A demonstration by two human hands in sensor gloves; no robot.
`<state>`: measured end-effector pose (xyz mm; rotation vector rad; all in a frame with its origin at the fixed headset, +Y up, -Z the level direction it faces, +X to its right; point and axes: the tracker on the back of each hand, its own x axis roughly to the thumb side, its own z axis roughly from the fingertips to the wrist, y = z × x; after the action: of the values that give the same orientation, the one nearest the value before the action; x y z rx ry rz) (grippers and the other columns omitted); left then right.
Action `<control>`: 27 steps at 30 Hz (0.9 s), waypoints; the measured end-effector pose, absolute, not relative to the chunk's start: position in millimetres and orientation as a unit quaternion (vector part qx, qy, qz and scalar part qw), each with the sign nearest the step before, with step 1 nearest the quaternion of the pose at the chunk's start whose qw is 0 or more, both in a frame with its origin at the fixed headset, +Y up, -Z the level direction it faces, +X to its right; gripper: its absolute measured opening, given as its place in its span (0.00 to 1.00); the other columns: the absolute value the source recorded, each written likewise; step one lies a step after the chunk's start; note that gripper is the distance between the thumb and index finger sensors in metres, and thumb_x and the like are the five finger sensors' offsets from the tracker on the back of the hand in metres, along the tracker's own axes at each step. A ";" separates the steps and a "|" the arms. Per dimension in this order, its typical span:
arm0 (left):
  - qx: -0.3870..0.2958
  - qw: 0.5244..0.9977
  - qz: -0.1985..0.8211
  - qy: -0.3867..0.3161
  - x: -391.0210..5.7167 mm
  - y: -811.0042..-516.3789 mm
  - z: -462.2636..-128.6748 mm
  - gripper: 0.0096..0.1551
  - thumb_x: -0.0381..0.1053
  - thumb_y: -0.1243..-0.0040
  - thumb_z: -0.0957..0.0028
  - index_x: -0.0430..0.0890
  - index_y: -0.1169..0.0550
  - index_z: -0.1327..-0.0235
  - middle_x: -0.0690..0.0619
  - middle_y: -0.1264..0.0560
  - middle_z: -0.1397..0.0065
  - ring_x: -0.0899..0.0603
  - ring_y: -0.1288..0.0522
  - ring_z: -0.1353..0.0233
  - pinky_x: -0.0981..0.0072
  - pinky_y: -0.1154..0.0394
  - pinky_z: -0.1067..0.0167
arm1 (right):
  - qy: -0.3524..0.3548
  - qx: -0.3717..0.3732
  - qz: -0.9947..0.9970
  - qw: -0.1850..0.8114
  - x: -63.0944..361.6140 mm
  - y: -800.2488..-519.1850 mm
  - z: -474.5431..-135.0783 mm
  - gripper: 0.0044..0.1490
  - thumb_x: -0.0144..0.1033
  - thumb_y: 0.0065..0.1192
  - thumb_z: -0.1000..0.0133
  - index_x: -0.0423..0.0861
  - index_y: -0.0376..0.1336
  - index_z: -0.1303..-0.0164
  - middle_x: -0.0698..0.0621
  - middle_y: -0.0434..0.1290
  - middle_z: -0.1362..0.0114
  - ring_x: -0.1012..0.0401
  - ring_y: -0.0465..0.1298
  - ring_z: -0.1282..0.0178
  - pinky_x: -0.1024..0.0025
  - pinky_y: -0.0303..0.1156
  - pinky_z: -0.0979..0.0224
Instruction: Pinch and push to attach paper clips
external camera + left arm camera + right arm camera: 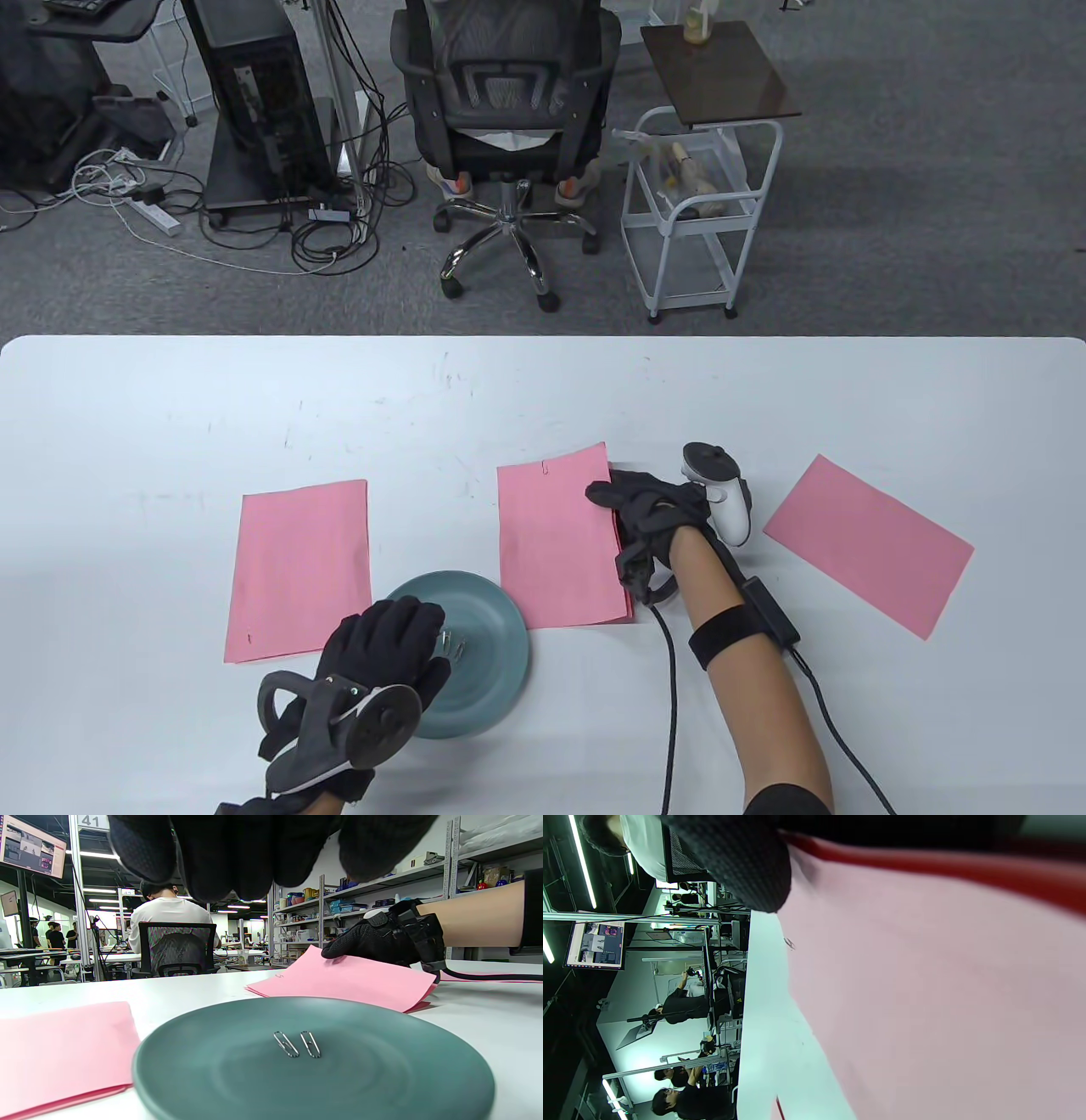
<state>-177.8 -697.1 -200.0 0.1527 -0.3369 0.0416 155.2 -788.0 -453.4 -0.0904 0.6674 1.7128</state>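
Observation:
A teal plate [492, 679] sits near the table's front, with two silver paper clips [297, 1044] lying side by side in it. My left hand [382, 654] hovers over the plate's left part, fingers above the clips [452, 647], holding nothing. A middle pink paper stack [556, 539] carries one clip [543, 466] on its far edge, also seen in the right wrist view [788, 943]. My right hand [649, 509] pinches the stack's right edge and lifts it slightly [339, 978]. A left pink stack [297, 569] has a clip [249, 636] at its near edge.
A third pink sheet [865, 543] lies angled at the right of the white table [170, 407]. A cable [670, 696] runs from my right wrist to the front edge. Beyond the table stand an office chair [505, 119] and a white cart [700, 212].

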 end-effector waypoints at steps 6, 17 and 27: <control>0.079 0.984 0.023 -0.159 -180.1 -697.0 -201.2 0.35 0.61 0.41 0.38 0.48 0.29 0.20 0.45 0.28 0.19 0.36 0.28 0.22 0.37 0.32 0.26 | 0.223 -0.053 0.808 0.543 166.2 -761.2 -443.7 0.37 0.42 0.64 0.34 0.34 0.60 0.20 0.33 0.74 0.30 0.42 0.78 0.37 0.53 0.75 0.38; 0.084 0.994 0.025 -0.063 -195.3 -694.5 -204.2 0.33 0.60 0.40 0.38 0.48 0.26 0.22 0.45 0.25 0.22 0.37 0.25 0.24 0.40 0.29 0.27 | 0.035 0.022 0.944 0.329 193.3 -697.8 -362.8 0.38 0.44 0.63 0.36 0.36 0.60 0.20 0.34 0.71 0.27 0.41 0.75 0.34 0.49 0.72 0.36; 0.128 0.983 0.104 0.086 -236.2 -681.7 -206.7 0.31 0.58 0.38 0.38 0.47 0.25 0.23 0.44 0.23 0.24 0.36 0.24 0.26 0.40 0.29 0.29 | -0.145 0.151 0.968 0.140 201.7 -652.9 -240.2 0.40 0.48 0.62 0.36 0.38 0.59 0.19 0.34 0.69 0.24 0.40 0.73 0.30 0.46 0.69 0.32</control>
<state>-236.2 -681.7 -206.7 0.2570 0.1740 0.2097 201.7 -652.9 -240.2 0.4371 -0.4190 2.7968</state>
